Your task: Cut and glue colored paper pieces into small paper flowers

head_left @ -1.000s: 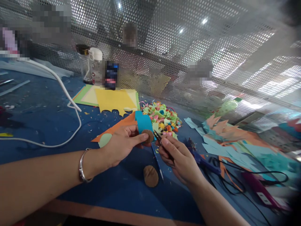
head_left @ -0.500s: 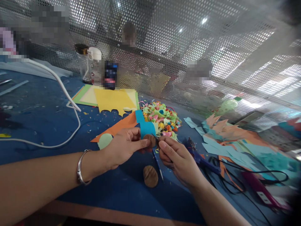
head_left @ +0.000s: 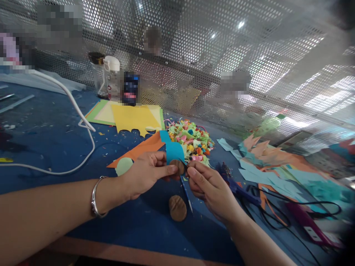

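Observation:
My left hand (head_left: 146,171) is closed, pinching a brown round piece (head_left: 176,165) with the blue paper strip (head_left: 174,152) against it. Thumb on top, its other fingers are partly hidden behind. My right hand (head_left: 206,183) is closed in a pinch on a thin dark pointed tool (head_left: 185,164), whose tip meets the right edge of the brown piece. Most of this tool is covered by the fingers, so its kind is unclear. A second brown round piece (head_left: 178,208) lies on the table below my hands. Beside it rests a slim blue pen-like tool (head_left: 187,195).
Behind my hands are a heap of colourful paper scraps (head_left: 191,138), orange paper (head_left: 138,149) and yellow paper (head_left: 135,118). A purple-blue glue gun (head_left: 244,190), black cables and a magenta power strip (head_left: 310,223) lie right. Bottles (head_left: 113,79) and a phone (head_left: 131,88) stand at the back.
Both hands stay in nearly the same place. The dark tool's tip has shifted slightly at the brown piece's edge, and the brown piece and blue strip have moved a little right.

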`<state>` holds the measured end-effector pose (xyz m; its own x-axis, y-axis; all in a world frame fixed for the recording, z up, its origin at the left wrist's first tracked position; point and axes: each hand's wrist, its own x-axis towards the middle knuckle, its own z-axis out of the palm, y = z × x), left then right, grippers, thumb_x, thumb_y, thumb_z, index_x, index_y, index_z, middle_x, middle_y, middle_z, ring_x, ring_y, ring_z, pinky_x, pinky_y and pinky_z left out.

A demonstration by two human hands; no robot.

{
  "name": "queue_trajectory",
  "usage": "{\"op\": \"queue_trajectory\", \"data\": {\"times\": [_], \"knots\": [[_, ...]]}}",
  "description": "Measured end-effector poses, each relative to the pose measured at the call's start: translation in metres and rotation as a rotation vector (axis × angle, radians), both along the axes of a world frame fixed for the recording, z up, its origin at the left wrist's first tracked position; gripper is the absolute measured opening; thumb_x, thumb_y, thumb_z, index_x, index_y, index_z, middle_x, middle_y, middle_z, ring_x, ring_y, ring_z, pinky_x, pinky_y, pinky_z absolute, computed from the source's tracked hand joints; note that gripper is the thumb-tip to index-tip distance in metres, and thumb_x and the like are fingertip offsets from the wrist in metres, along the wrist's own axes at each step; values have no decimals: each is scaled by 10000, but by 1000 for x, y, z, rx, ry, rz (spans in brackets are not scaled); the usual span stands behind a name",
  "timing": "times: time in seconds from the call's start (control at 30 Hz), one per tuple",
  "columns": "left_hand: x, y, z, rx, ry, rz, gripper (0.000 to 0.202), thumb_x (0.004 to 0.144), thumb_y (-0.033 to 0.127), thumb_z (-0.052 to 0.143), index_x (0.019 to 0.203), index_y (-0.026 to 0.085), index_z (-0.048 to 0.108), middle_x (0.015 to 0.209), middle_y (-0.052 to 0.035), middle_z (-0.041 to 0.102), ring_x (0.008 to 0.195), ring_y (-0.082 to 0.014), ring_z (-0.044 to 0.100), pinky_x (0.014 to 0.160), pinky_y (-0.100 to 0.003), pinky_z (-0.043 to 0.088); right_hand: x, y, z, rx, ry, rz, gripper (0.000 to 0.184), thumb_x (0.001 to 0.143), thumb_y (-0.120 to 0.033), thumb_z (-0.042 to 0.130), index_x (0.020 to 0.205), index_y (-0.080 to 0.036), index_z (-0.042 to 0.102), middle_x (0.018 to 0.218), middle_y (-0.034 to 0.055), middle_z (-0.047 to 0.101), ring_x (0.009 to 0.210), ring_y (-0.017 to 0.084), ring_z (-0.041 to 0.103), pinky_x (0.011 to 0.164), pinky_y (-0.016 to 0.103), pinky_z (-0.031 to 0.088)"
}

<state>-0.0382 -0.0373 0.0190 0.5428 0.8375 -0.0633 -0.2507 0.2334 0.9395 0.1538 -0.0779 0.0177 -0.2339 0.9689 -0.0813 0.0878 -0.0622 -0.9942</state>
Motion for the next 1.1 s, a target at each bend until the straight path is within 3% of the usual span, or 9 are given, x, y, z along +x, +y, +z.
{"op": "queue_trajectory", "data": {"times": [0.43, 0.67, 0.87, 1.1], "knots": [[-1, 0, 1, 33, 79, 51, 135, 762, 275, 745, 765, 152, 689, 705, 0, 667, 675, -119, 597, 641, -260, 394, 2, 0, 3, 11, -49, 10, 415, 908, -571, 587, 762, -205, 459, 564, -101, 252, 457, 56, 155, 413, 212, 127], [-2, 0, 3, 42, 53, 51, 122, 751, 265, 759, 778, 162, 701, 788, -6, 687, 781, -132, 596, 829, -292, 447, 3, 1, 1, 14, -58, 24, 408, 917, -573, 574, 770, -208, 465, 561, -101, 246, 459, 59, 153, 417, 218, 125], [-3, 0, 2, -28, 87, 7, 216, 743, 321, 777, 859, 159, 692, 799, -17, 685, 742, -144, 645, 656, -262, 464, 4, 2, 1, 32, -97, 25, 402, 922, -567, 569, 776, -204, 476, 567, -95, 269, 462, 60, 164, 412, 218, 120], [-3, 1, 4, -22, 80, 24, 166, 723, 279, 786, 739, 147, 685, 702, 0, 676, 659, -116, 637, 587, -235, 407, 4, 2, 2, 32, -81, 30, 398, 923, -557, 573, 768, -205, 472, 567, -97, 260, 458, 58, 154, 406, 214, 116]]}}
